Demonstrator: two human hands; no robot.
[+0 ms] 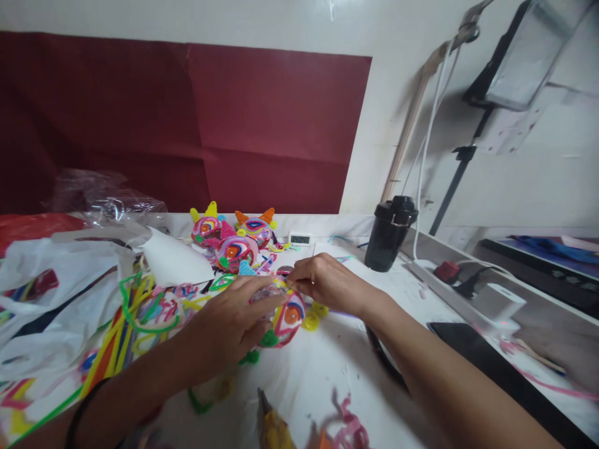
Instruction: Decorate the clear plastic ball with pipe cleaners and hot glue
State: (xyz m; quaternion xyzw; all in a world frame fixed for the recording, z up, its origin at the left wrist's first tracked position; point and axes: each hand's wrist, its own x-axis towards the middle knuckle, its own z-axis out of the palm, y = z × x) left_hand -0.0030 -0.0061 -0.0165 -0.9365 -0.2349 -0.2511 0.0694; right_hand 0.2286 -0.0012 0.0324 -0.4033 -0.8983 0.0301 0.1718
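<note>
Black bottle [391, 237], contents hidden, left hand [234, 321] on ball [283, 330]

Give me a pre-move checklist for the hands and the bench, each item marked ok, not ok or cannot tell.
1. Left hand on the colourful round piece: ok, its fingers lie over the piece's left side.
2. Right hand at the piece: ok, its fingers are bunched at the upper edge.
3. Small part pinched in the right fingers: cannot tell, the fingers hide it.
4. Black bottle upright and apart from the hands: ok.
5. Yellow object with a dark pointed tip apart from both hands: ok.
6. Left side tidy: not ok, coloured strips lie jumbled beside the left forearm.
</note>
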